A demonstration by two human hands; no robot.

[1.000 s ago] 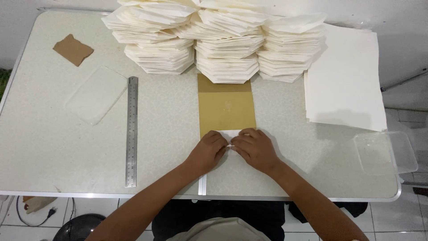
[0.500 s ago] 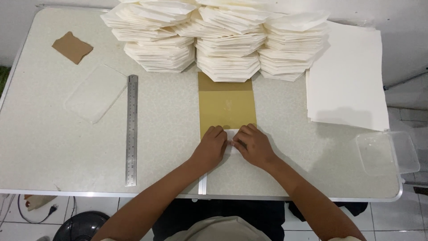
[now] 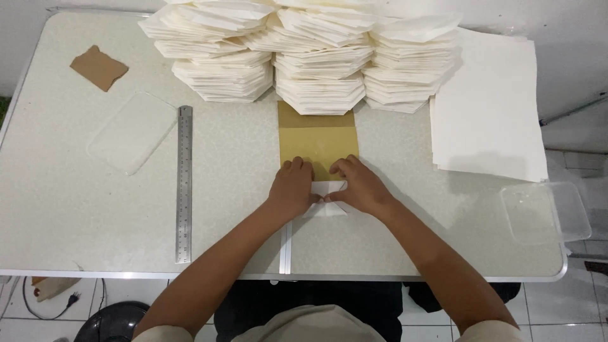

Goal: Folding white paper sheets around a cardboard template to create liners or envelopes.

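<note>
Head view: left hand (image 3: 292, 188) and right hand (image 3: 361, 187) press flat on a small white paper (image 3: 327, 197), pinning its folds against the yellow card (image 3: 318, 139).

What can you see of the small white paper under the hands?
The white paper piece is small and thin, folded into angled flaps; pointed corners show below and between the hands. It lies flat on the table, at the near edge of a mustard-yellow sheet. The left hand and right hand press on it from either side, covering most of it, so its full outline cannot be told.
</note>
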